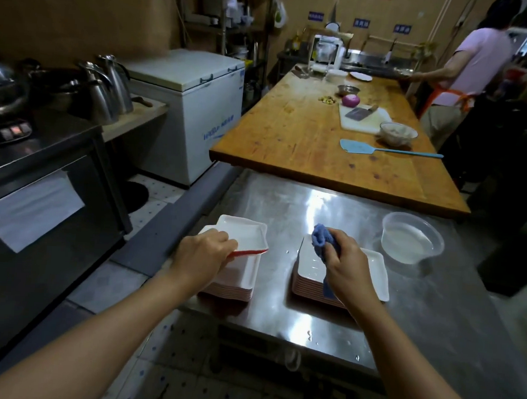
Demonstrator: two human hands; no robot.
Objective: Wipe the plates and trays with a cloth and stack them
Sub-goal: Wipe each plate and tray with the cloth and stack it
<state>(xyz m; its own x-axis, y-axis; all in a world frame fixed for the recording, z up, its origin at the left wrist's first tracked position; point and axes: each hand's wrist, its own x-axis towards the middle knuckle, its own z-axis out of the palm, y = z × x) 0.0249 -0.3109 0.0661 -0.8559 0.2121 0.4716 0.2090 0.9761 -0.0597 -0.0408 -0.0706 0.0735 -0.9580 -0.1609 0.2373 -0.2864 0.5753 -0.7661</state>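
Two stacks of white rectangular plates with red undersides stand on the steel table (317, 208). My left hand (202, 252) grips the near edge of one plate (244, 233), lifted and tilted above the left stack (238, 282). My right hand (346, 264) holds a bunched blue cloth (321, 238) over the top plate of the right stack (371, 278); a tail of the cloth hangs below my wrist.
A clear plastic tub (412, 237) with water sits right of the stacks. Behind is a wooden worktop (306, 140) with a cutting board, cleaver, onion, bowls and a blue spatula. A person in an apron stands far right. A stove and white freezer (197, 102) flank the left.
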